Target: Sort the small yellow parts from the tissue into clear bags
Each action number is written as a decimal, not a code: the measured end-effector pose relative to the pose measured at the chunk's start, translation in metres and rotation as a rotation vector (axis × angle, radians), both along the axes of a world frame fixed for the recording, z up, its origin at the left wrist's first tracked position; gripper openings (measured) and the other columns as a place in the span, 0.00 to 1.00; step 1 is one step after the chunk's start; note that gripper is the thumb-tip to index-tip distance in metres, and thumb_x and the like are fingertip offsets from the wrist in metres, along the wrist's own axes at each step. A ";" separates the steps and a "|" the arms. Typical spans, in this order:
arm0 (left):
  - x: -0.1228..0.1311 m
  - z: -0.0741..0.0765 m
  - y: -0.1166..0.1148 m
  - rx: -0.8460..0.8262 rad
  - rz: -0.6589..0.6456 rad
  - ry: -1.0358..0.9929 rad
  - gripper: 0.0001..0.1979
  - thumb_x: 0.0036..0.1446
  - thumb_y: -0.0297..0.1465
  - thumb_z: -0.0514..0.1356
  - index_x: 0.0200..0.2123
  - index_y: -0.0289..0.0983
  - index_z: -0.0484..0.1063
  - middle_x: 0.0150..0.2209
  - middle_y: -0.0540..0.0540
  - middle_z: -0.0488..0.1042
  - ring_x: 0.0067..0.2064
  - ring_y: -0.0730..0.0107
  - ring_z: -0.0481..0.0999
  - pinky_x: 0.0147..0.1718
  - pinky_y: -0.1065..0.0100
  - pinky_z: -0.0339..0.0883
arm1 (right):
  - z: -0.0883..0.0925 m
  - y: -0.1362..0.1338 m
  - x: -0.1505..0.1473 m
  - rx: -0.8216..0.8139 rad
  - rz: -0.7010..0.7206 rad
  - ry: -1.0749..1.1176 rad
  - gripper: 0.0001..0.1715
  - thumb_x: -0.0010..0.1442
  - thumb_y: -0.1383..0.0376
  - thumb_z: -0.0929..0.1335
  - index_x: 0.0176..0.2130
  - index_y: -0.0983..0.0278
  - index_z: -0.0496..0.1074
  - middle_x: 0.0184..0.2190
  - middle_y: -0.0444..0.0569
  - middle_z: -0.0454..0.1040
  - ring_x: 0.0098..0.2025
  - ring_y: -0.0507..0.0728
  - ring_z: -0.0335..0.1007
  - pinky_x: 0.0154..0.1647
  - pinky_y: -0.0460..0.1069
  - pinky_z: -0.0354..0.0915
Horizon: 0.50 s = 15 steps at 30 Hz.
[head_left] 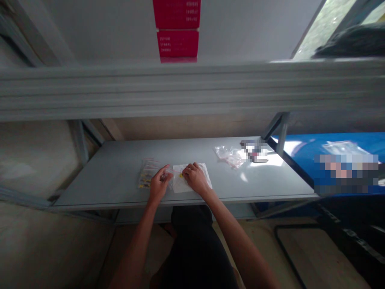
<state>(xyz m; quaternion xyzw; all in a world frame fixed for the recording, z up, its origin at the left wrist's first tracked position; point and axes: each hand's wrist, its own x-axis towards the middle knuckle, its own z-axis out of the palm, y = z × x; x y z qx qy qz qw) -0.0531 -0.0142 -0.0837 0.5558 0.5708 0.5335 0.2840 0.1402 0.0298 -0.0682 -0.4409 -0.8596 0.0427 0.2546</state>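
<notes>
My left hand (pixel 159 182) is closed, thumb and fingers pinching a clear plastic zip bag (pixel 171 182) over the grey table. My right hand (pixel 196 177) rests over a white sheet or flat bag (pixel 180 186), its fingers curled together. A small yellow piece (pixel 181 175) shows right at the right fingertips; its exact kind is too small to tell. Left of my left hand lie several clear zip bags (pixel 145 176) with yellow and dark small pieces in them.
Crumpled clear plastic bags (pixel 230 156) lie on the table (pixel 114 172) to the right, beside a blurred-out object (pixel 255 150). A grey shelf beam (pixel 192 92) crosses above. A blue surface (pixel 297 150) with a plastic packet (pixel 345 147) adjoins at right.
</notes>
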 end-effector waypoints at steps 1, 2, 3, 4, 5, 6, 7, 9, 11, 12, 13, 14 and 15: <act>0.000 0.001 0.000 0.003 -0.003 0.004 0.29 0.56 0.44 0.65 0.58 0.38 0.74 0.34 0.48 0.78 0.31 0.70 0.73 0.31 0.73 0.67 | -0.001 -0.001 0.001 -0.006 0.002 0.042 0.11 0.66 0.70 0.66 0.36 0.63 0.80 0.38 0.53 0.78 0.42 0.59 0.68 0.47 0.51 0.61; 0.001 0.002 0.000 0.004 -0.009 0.010 0.29 0.56 0.44 0.65 0.58 0.38 0.74 0.36 0.47 0.79 0.32 0.70 0.74 0.33 0.72 0.68 | -0.002 -0.002 0.002 -0.018 0.006 0.100 0.11 0.66 0.70 0.67 0.36 0.63 0.80 0.37 0.52 0.79 0.42 0.58 0.68 0.47 0.51 0.61; 0.001 0.003 -0.001 0.002 -0.017 0.020 0.29 0.55 0.43 0.66 0.58 0.38 0.74 0.37 0.47 0.80 0.34 0.69 0.75 0.35 0.72 0.69 | -0.002 -0.003 0.003 -0.037 0.012 0.176 0.11 0.65 0.70 0.67 0.36 0.62 0.80 0.37 0.51 0.79 0.42 0.58 0.69 0.47 0.50 0.61; 0.002 0.005 -0.001 -0.003 -0.028 0.033 0.28 0.55 0.43 0.66 0.58 0.38 0.74 0.38 0.47 0.80 0.35 0.68 0.75 0.36 0.71 0.69 | -0.002 -0.004 0.004 -0.066 0.017 0.264 0.10 0.64 0.70 0.67 0.36 0.62 0.80 0.36 0.50 0.79 0.41 0.57 0.70 0.46 0.50 0.62; 0.002 0.006 -0.001 -0.009 -0.042 0.050 0.28 0.55 0.42 0.66 0.58 0.38 0.74 0.39 0.47 0.81 0.35 0.68 0.75 0.37 0.71 0.70 | -0.001 -0.005 0.005 -0.103 0.018 0.358 0.09 0.64 0.70 0.68 0.37 0.62 0.80 0.36 0.49 0.80 0.40 0.56 0.71 0.45 0.49 0.63; 0.003 0.006 -0.002 -0.014 -0.060 0.071 0.28 0.56 0.42 0.65 0.58 0.38 0.74 0.38 0.48 0.81 0.35 0.68 0.75 0.37 0.70 0.70 | 0.000 -0.007 0.005 -0.141 0.012 0.450 0.08 0.63 0.69 0.68 0.37 0.61 0.79 0.36 0.48 0.80 0.39 0.55 0.71 0.43 0.49 0.63; 0.003 0.007 -0.002 -0.017 -0.078 0.093 0.28 0.56 0.42 0.65 0.58 0.38 0.74 0.38 0.48 0.81 0.34 0.68 0.75 0.37 0.69 0.70 | 0.002 -0.008 0.005 -0.175 0.004 0.527 0.07 0.62 0.68 0.69 0.37 0.61 0.79 0.36 0.48 0.80 0.37 0.55 0.72 0.41 0.48 0.64; 0.004 0.007 -0.002 -0.013 -0.113 0.132 0.27 0.57 0.41 0.65 0.58 0.38 0.74 0.36 0.48 0.80 0.34 0.68 0.74 0.37 0.69 0.70 | 0.006 -0.010 0.005 -0.230 0.012 0.612 0.07 0.61 0.66 0.69 0.37 0.61 0.79 0.35 0.47 0.80 0.34 0.54 0.72 0.38 0.47 0.64; 0.004 0.005 -0.002 0.001 -0.139 0.159 0.28 0.57 0.41 0.65 0.59 0.38 0.73 0.36 0.48 0.80 0.34 0.68 0.74 0.38 0.69 0.70 | 0.009 -0.012 0.003 -0.265 0.056 0.608 0.06 0.61 0.65 0.69 0.35 0.61 0.79 0.34 0.47 0.80 0.32 0.53 0.71 0.35 0.46 0.63; 0.003 0.004 -0.001 0.007 -0.149 0.170 0.28 0.57 0.40 0.65 0.59 0.38 0.73 0.36 0.48 0.80 0.34 0.68 0.74 0.38 0.69 0.70 | 0.010 -0.013 0.002 -0.277 0.082 0.590 0.07 0.61 0.65 0.69 0.35 0.62 0.79 0.33 0.47 0.80 0.31 0.53 0.71 0.35 0.45 0.63; 0.003 0.003 -0.001 0.014 -0.160 0.180 0.28 0.57 0.40 0.65 0.59 0.38 0.73 0.37 0.48 0.80 0.34 0.68 0.74 0.38 0.69 0.70 | 0.011 -0.013 0.001 -0.286 0.103 0.572 0.07 0.61 0.65 0.69 0.34 0.62 0.80 0.33 0.47 0.80 0.31 0.52 0.70 0.34 0.45 0.62; 0.003 0.002 -0.001 0.020 -0.172 0.187 0.28 0.57 0.40 0.65 0.59 0.38 0.72 0.38 0.48 0.80 0.34 0.68 0.74 0.38 0.69 0.69 | 0.011 -0.013 -0.001 -0.292 0.115 0.556 0.07 0.61 0.65 0.69 0.34 0.62 0.80 0.32 0.47 0.79 0.30 0.52 0.70 0.34 0.45 0.63; 0.003 0.002 -0.001 0.027 -0.183 0.191 0.28 0.57 0.40 0.65 0.60 0.39 0.72 0.39 0.48 0.80 0.35 0.68 0.74 0.39 0.69 0.69 | 0.011 -0.013 -0.001 -0.295 0.123 0.543 0.07 0.61 0.66 0.69 0.35 0.62 0.80 0.32 0.47 0.79 0.30 0.52 0.70 0.34 0.45 0.63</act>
